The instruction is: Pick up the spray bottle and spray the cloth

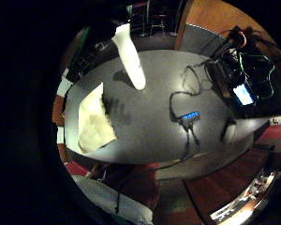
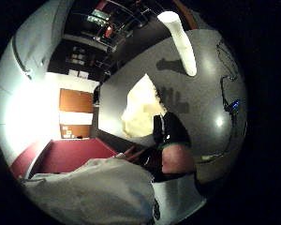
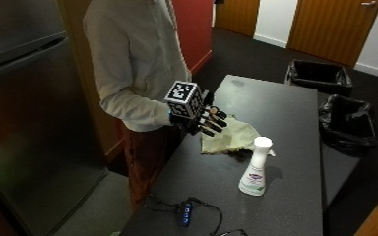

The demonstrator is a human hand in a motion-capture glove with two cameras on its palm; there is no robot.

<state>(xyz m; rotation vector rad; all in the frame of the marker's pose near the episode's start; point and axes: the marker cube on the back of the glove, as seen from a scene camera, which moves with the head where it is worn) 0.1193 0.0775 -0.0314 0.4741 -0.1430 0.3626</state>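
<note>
Standing at the long side of a dark grey tabletop, a person in a pale hooded top holds the gloved right hand out over its near edge. The hand hangs in the air with its fingers spread and nearly straight, gripping nothing and touching nothing.

Just beyond the fingertips lies a pale yellow cloth, crumpled and spread flat on the tabletop, with one corner reaching toward the spray bottle. The bottle is white with a printed label and stands upright on the tabletop, just beside the cloth's far corner and apart from the hand. Whether the cloth's edge touches the bottle's base I cannot tell.

Both palm views look down on the same arrangement: the cloth sits by the table's edge, and the bottle rises toward the camera a little further in, throwing a shadow on the grey surface. In the thumb-side view the cloth lies near a gloved finger at the frame's edge, with the bottle beyond it.

Toward the other end of the tabletop a small black hub with blue lights lies with its cable trailing; the little-finger-side view shows it well apart from the cloth. Two black-lined bins stand on the floor past the table's far side, and a steel fridge fills the space beside the person.
</note>
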